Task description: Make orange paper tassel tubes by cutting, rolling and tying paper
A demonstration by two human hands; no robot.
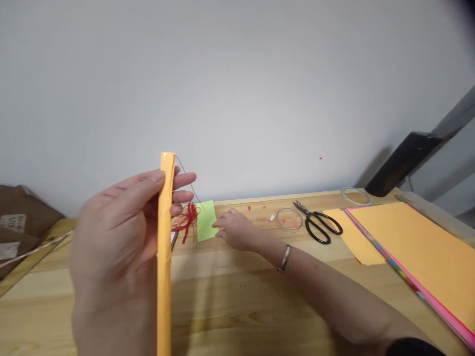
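Note:
Close to the camera, my left hand (118, 232) is closed around a narrow folded strip of orange paper (164, 277), held upright between thumb and fingers. A thin thread (185, 170) hangs from the top of the strip toward a small sheet of green paper (206, 221) on the table. My right hand (237, 228) is stretched out to the right edge of that green sheet, fingers slightly bent and apart, with nothing visible in them. Tangled red thread (188, 217) lies just left of the green paper, partly behind my left fingers.
Black-handled scissors (318, 225) lie beside a clear ring (289, 219); a second ring (356, 196) is farther right. Stacked coloured paper (419, 242) covers the right side. A black cylinder-like object (403, 163) leans at the back right. A brown bag (25, 217) is at left.

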